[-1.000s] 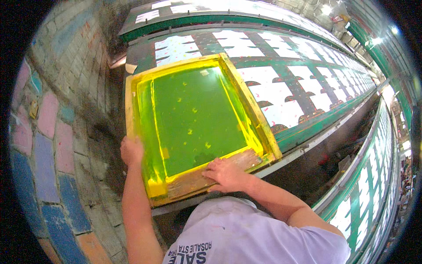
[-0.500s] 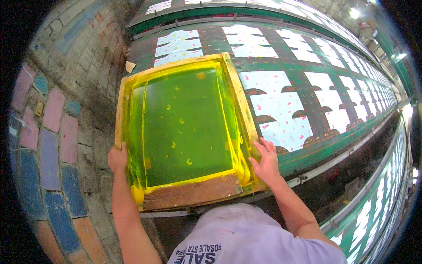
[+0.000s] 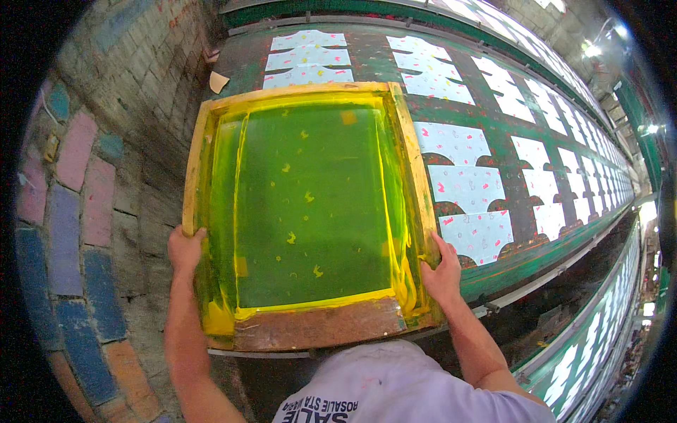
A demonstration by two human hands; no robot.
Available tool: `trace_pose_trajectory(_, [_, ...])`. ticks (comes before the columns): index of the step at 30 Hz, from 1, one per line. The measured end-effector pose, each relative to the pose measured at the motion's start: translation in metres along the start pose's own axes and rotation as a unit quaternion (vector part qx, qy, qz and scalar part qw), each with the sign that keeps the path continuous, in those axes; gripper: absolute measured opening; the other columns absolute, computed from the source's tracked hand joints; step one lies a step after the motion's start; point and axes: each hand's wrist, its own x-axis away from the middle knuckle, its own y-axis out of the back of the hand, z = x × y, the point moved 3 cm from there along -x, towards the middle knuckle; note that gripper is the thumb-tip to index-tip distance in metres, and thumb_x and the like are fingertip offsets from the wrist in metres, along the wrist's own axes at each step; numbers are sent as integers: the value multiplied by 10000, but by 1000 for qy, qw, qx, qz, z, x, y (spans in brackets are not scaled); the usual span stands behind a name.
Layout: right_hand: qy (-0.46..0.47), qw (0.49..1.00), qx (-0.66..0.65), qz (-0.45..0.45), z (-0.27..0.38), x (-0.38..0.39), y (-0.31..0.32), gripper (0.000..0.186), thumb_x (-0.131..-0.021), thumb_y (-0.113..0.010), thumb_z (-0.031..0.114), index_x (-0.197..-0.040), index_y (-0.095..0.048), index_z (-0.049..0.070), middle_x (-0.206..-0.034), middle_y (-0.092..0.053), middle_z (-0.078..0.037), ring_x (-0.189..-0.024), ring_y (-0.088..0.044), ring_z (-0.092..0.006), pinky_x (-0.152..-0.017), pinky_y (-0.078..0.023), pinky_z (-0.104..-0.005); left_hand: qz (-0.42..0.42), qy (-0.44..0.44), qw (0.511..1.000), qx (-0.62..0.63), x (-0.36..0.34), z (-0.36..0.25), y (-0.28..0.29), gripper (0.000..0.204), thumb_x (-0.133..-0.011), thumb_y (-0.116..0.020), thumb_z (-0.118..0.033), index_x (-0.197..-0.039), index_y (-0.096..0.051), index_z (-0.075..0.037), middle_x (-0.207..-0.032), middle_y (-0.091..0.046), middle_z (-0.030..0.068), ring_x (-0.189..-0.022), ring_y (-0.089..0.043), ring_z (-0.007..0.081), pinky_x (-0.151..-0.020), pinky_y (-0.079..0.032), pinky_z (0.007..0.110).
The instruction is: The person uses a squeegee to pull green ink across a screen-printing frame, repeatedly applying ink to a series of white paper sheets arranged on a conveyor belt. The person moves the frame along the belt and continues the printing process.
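A wooden-framed printing screen with a green mesh lies in front of me on the long table. Yellow ink is smeared along the inside of its frame, thickest at the near right and near left corners. Small pale yellow motifs show in the mesh. My left hand is closed on the left rail of the screen. On the opposite rail, my right hand grips with its thumb on the inner side. A brown strip covers the near end of the screen. What lies under the screen is hidden.
White cut fabric pieces with small pink prints lie in rows on the dark green table. More pieces lie beyond the screen. A block wall stands close on the left. A metal rail edges the table.
My right hand, whose fingers were spread at the right rail, has closed round it. The screen sits slightly lower and farther right in view, and looks turned a little clockwise.
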Motion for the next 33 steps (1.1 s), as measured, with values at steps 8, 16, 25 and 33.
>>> trace_pose_trajectory(8, [57, 998, -20, -26, 18, -4, 31, 721, -793, -823, 10, -1489, -659, 103, -1247, -717, -204, -1186, -686, -435, -1034, -562, -517, -3, -10, 999, 34, -11, 7, 1, 303, -903, -917, -162, -1098, -794, 35, -1001, -825, 127, -881, -764, 252, -833, -578, 428])
trace_pose_trajectory(16, [15, 999, -2, -43, -25, -36, 90, 685, -790, -810, 5, -1459, -706, 114, -1243, -742, -208, -1180, -696, -430, -1033, -568, -489, 41, -42, 997, 46, -10, -50, -6, 305, -904, -892, -93, -1126, -775, 82, -1000, -810, 142, -837, -738, 249, -785, -568, 416])
trace_pose_trajectory(25, [-69, 993, -28, -87, -186, -68, 176, 722, -770, -764, -32, -1461, -695, 166, -1246, -731, -209, -1207, -692, -444, -1058, -562, -532, -12, -115, 988, 102, 119, -214, -94, 287, -853, -915, -121, -1039, -800, 64, -895, -803, 122, -789, -744, 221, -744, -575, 416])
trace_pose_trajectory(33, [-95, 987, -66, -113, -320, -83, 247, 720, -784, -717, -94, -1463, -707, 144, -1313, -749, -205, -1259, -708, -422, -1108, -558, -495, 5, -89, 984, 157, 224, -303, -181, 271, -860, -887, -114, -1063, -822, 54, -934, -829, 122, -806, -750, 212, -777, -583, 383])
